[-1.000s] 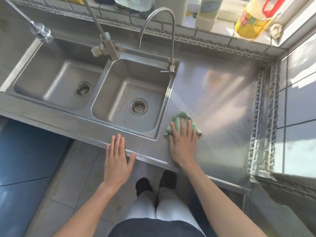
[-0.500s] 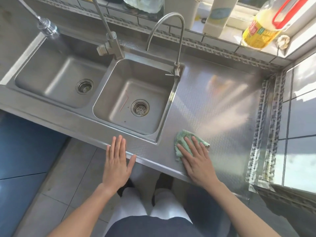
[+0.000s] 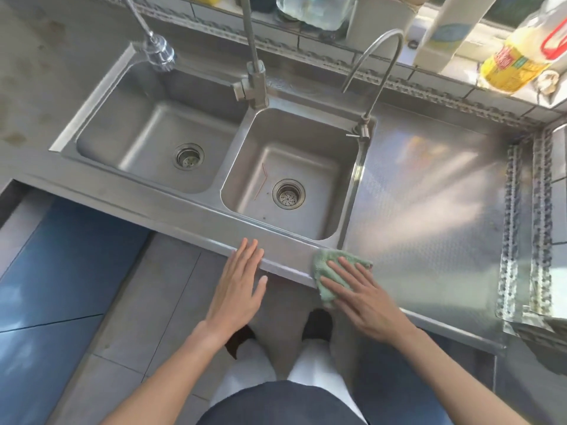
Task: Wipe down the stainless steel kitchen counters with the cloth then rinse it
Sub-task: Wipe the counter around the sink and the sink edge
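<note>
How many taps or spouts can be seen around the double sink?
3. A hose sprayer hangs over the left basin's far corner; a straight tap stands behind the divider; a slim gooseneck tap stands at the right basin's far right corner. None looks hidden.

Dark top; white trousers; black footwear

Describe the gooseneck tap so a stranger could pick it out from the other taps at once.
Find the double sink set in the steel counter. At the back right corner of the right basin stands the gooseneck tap. Unlike the straight tap between the basins, it is thin and arches over in a hook.
</note>
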Action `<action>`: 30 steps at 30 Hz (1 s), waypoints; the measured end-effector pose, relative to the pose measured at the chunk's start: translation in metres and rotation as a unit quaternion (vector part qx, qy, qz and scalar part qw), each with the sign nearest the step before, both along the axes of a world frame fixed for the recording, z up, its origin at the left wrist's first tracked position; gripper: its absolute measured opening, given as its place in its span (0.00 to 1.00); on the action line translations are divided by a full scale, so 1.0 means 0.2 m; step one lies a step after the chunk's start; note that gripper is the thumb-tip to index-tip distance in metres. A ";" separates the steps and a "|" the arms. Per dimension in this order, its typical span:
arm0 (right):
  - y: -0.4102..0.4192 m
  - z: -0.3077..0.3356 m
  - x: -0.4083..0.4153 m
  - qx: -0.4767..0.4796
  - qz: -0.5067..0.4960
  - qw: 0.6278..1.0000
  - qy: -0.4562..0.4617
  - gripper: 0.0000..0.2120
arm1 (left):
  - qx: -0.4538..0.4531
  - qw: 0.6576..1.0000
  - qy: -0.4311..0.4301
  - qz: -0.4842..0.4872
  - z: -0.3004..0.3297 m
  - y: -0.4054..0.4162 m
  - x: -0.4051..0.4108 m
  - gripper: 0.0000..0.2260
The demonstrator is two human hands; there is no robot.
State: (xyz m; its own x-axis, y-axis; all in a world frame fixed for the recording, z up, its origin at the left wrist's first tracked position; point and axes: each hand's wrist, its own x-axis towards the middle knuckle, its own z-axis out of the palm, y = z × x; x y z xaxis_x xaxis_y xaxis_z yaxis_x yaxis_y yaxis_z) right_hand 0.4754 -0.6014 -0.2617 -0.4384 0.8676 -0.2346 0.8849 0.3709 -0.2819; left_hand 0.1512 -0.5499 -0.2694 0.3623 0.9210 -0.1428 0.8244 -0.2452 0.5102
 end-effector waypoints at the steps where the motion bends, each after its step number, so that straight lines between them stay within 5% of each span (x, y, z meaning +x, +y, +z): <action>1: -0.01 0.02 0.04 -0.009 -0.031 0.999 -0.002 0.25 | 0.009 1.000 -0.003 0.009 0.00 0.02 -0.06 0.27; 8: 0.22 -0.01 -0.50 0.013 -0.336 0.941 -0.039 0.24 | 0.035 0.998 0.052 0.000 -0.06 0.16 -0.36 0.30; 14: 0.43 -0.06 -1.17 0.028 -0.159 0.987 0.016 0.25 | 0.058 0.996 0.058 -0.035 -0.10 0.16 -0.41 0.34; 19: 0.21 -0.03 -0.85 0.037 -0.077 0.996 0.007 0.26 | 0.057 0.995 0.064 -0.057 -0.13 0.17 -0.44 0.37; 23: 0.06 0.03 -0.53 -0.005 -0.205 0.978 -0.029 0.26 | 0.054 0.994 0.071 -0.064 -0.14 0.17 -0.44 0.39; 27: 0.22 0.01 -0.68 0.004 -0.363 0.928 -0.078 0.28 | 0.037 0.995 0.066 -0.066 -0.13 0.17 -0.43 0.38; 30: 0.46 -0.01 -0.98 0.010 -0.338 0.939 -0.067 0.24 | 0.019 0.995 0.067 -0.071 -0.09 0.18 -0.44 0.35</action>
State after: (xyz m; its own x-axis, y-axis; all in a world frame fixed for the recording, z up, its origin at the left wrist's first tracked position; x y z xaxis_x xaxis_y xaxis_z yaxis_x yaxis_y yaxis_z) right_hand 0.2798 -0.5099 -0.2644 0.2466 0.9416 -0.2292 0.9466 -0.2847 -0.1512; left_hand 0.0630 -0.5131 -0.2866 0.4686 0.8679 -0.1647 0.8406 -0.3808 0.3853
